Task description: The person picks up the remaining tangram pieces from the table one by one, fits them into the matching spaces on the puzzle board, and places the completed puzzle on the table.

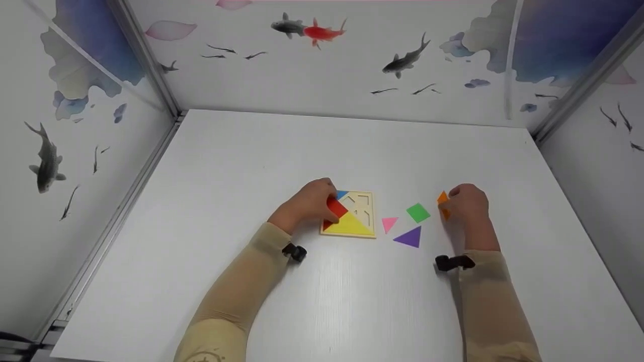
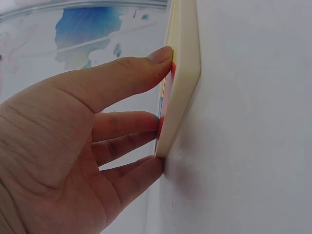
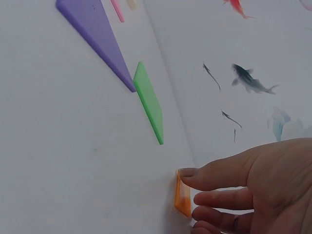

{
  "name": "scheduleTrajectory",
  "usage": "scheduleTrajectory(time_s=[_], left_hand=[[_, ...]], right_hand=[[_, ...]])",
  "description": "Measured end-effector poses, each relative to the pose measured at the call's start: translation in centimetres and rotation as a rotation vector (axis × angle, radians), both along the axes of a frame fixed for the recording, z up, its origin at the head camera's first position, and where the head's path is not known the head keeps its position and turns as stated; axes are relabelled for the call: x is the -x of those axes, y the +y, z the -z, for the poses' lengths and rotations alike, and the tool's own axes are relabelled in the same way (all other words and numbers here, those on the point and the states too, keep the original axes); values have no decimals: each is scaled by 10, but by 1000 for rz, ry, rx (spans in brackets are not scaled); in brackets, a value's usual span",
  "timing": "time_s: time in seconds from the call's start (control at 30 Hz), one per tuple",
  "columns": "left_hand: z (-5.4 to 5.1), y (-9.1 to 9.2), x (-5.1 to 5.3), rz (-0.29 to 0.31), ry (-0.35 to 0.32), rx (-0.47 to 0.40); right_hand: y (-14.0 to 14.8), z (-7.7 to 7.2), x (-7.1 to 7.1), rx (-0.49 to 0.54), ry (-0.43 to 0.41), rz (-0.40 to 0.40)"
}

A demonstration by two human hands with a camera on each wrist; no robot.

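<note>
In the head view, my left hand (image 1: 311, 201) rests over the left side of a square wooden tangram board (image 1: 374, 213). Its thumb and fingers touch the red piece (image 1: 338, 207) and the surface around it; the palm hides part of the board. A yellow triangle (image 1: 349, 225) and a partly covered blue piece (image 1: 342, 194) also sit in the board. To the right, my right hand (image 1: 468, 203) pinches an orange piece (image 3: 183, 197) at the table surface, thumb on one end and fingertips along its far edge. The fingers partly cover it.
Between the hands lie a pink triangle (image 1: 389, 224), a green square (image 1: 418, 213) and a purple triangle (image 1: 410, 237) on the white table (image 1: 312, 306). Panels printed with fish (image 1: 324, 33) rise at the back and sides.
</note>
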State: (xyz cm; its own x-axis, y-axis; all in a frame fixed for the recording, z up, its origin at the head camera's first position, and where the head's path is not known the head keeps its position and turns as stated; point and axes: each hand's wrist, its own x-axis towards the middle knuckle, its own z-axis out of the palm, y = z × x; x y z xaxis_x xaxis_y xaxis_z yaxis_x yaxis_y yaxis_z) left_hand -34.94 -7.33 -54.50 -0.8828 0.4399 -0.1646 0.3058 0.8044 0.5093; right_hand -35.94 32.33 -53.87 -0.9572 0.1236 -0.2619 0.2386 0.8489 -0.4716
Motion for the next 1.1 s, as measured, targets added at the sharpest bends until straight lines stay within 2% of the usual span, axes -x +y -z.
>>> scheduleTrajectory(time_s=[0.13, 0.33, 0.63, 0.87, 1.1], left_hand=[[0, 0, -1, -6, 3, -3], [1, 2, 0, 1, 10, 3], [2, -1, 1, 12, 40, -14], [3, -1, -1, 0, 34, -2], [5, -1, 1, 6, 36, 4]], right_hand=[[2, 1, 1, -2, -1, -27], [1, -2, 1, 32, -44, 12], [-1, 0, -2, 32, 19, -33], [-2, 2, -1, 105, -24, 19], [-1, 2, -2, 117, -25, 32]])
